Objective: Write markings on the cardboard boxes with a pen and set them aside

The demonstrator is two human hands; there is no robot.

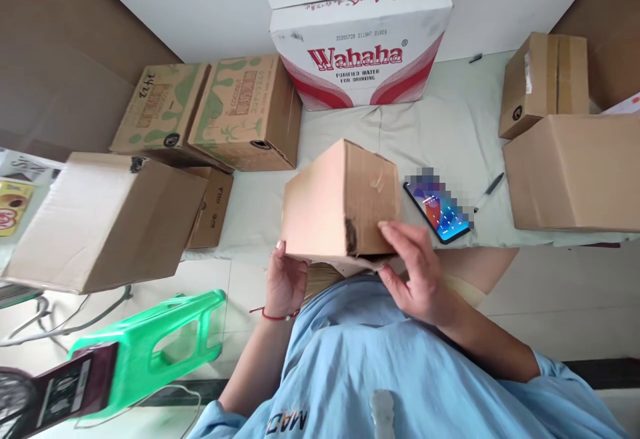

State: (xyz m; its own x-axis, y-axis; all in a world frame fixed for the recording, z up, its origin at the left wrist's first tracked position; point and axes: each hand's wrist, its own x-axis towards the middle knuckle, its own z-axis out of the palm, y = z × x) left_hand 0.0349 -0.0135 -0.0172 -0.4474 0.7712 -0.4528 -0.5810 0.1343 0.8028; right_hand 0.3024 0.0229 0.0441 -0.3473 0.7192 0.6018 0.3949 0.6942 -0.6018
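A plain brown cardboard box (317, 205) stands tilted at the near edge of the cloth-covered table, a dark patch at its lower front corner. My left hand (286, 282) grips its lower left edge, thumb up on the side and the other fingers partly hidden beneath. At the box's right side is my right hand (413, 269), its fingertips touching the right face and its thumb at the bottom edge by a loose flap. To the right of the box lies a phone (440, 215) with its screen lit.
A white and red Wahaha carton (363, 59) stands at the back. Printed cartons (230, 105) and a large box (95, 219) are at left, more boxes (575, 172) at right. A pen (490, 191) lies beside the phone. A green stool (150, 342) is lower left.
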